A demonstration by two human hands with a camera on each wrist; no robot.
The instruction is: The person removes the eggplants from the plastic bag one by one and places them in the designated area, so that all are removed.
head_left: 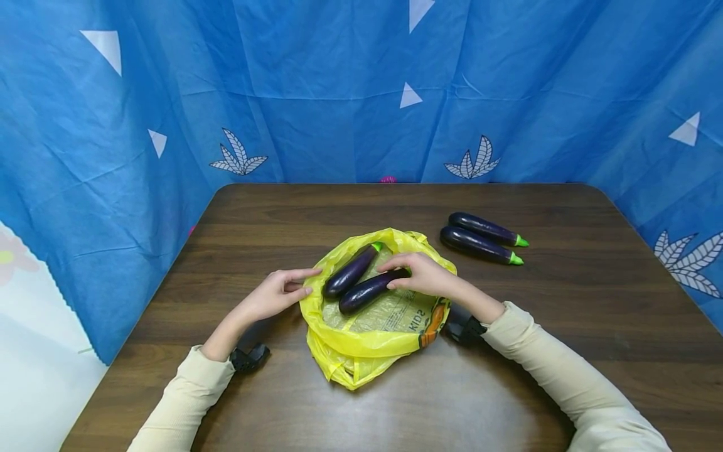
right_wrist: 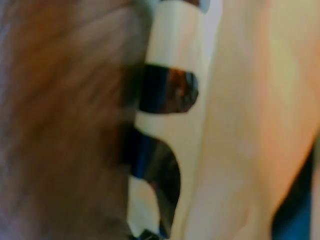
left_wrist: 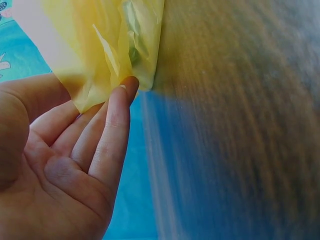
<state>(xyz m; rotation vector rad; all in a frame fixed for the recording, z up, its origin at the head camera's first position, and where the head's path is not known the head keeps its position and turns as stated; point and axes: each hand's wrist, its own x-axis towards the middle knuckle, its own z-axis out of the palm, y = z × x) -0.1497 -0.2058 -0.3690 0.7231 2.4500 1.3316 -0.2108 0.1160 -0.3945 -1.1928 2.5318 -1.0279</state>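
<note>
A yellow plastic bag [head_left: 361, 344] lies open on the table, its rim spread wide. My left hand [head_left: 277, 292] holds the bag's left edge between thumb and fingers; the left wrist view shows the yellow film [left_wrist: 107, 55] at the fingertips. Inside the bag lie two dark purple eggplants. One eggplant [head_left: 351, 274] rests with its green stem toward the far rim. My right hand [head_left: 423, 275] reaches over the right rim and grips the stem end of the nearer eggplant [head_left: 363, 296], covering its stem. Only blurred, printed bag film [right_wrist: 230, 125] fills much of the right wrist view.
Two more eggplants, a far one [head_left: 482, 227] and a near one [head_left: 476, 244], lie side by side right of the bag, stems pointing right. The brown wooden table [head_left: 565, 301] ends at a blue patterned curtain [head_left: 350, 94]. Each wrist carries a black camera [head_left: 250, 358].
</note>
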